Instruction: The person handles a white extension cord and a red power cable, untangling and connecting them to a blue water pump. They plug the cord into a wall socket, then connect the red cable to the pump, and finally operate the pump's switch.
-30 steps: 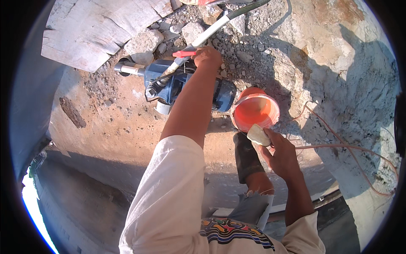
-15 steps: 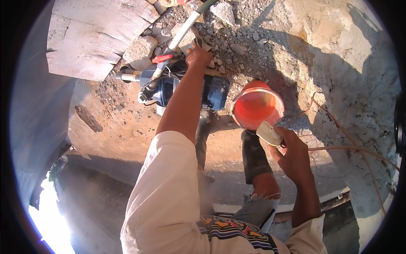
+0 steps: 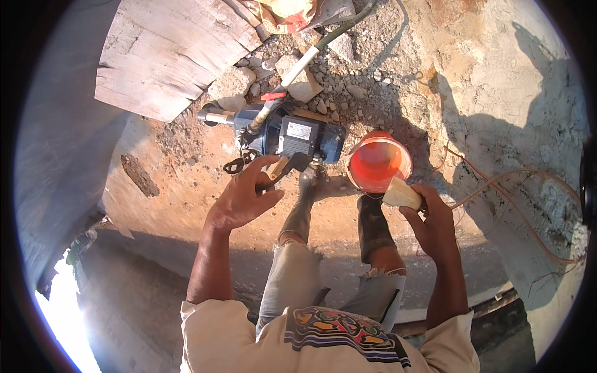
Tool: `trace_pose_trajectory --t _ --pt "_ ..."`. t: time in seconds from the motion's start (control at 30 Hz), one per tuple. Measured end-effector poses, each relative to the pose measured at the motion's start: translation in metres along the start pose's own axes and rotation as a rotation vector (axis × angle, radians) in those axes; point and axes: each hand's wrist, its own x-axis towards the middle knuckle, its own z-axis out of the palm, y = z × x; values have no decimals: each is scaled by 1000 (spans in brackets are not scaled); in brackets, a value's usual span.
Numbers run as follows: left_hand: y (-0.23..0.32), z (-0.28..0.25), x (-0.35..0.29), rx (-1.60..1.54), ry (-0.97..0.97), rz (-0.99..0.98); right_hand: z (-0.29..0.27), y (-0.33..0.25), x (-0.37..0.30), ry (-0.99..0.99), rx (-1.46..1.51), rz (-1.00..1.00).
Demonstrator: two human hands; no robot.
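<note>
First, 1 narrow dark strip (image 3: 139,175), flat on the ground (image 3: 186,208); farther off, 1 pale cracked board (image 3: 174,56). Next, 1 left hand (image 3: 244,194), thumb and fingers narrowed on 1 dark cord (image 3: 297,163), its thicker end at the near side of 1 blue machine (image 3: 298,132); whether the 2 touch, cannot tell. Fitted above: 1 pipe (image 3: 300,67) with 1 red lever (image 3: 272,96). Then 1 orange-red bucket (image 3: 359,166). Beside its near rim, 1 pale block (image 3: 401,194), gripped by thumb and fingers of 1 right hand (image 3: 430,217). Last, 1 brown cable (image 3: 497,186), looped.
</note>
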Motion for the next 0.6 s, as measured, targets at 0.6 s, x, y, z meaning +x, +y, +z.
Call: trace_pose_trajectory --t 0.6 --pt "13 -21 -93 -461 55 121 -16 -62 -28 14 84 -215"
